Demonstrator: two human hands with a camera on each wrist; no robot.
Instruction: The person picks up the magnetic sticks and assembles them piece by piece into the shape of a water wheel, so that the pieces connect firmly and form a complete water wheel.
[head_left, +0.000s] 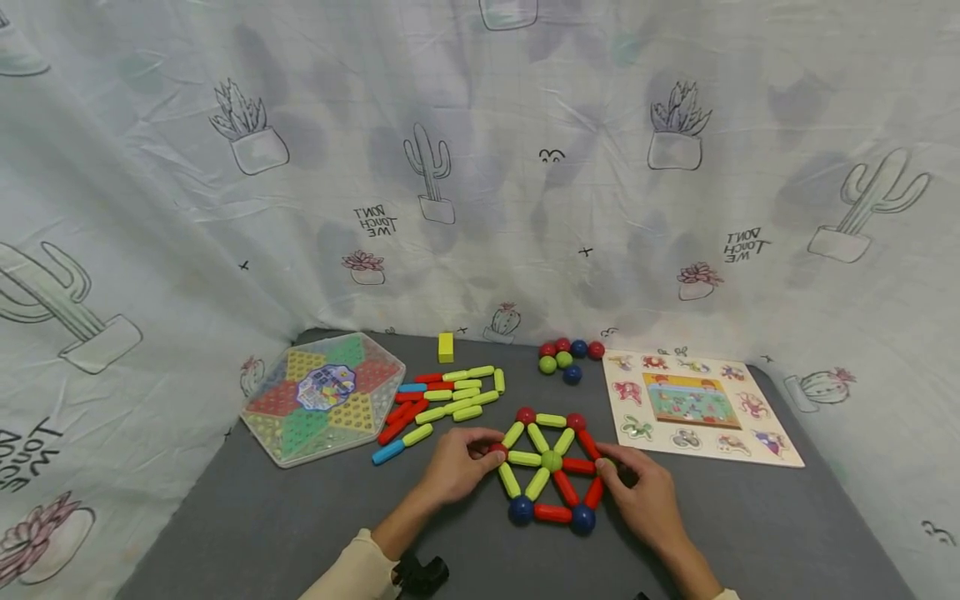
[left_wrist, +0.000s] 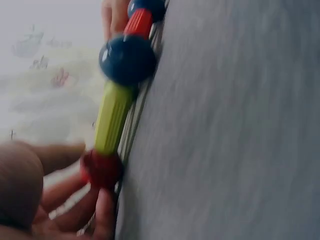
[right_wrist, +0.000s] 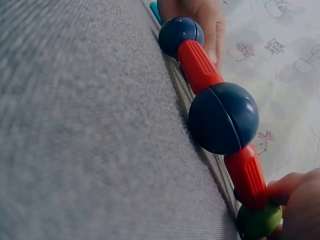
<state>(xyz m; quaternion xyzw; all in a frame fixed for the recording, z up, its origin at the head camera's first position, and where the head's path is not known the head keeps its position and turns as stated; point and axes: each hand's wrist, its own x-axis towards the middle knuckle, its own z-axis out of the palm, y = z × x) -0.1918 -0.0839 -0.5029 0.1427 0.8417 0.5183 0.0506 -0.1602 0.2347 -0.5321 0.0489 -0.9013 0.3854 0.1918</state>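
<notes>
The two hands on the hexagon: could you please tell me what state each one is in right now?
Left hand: closed, pinching a red ball.
Right hand: closed, pinching a green ball.

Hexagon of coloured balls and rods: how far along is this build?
Done: the multicoloured hexagon of balls and ridged rods looks closed, six sides and six spokes joined.
In hand: the left grip pinches a glossy red corner ball, the right grip a glossy green corner ball.
Remaining: loose coloured rods and balls lie unattached; whether they belong is unclear.
</notes>
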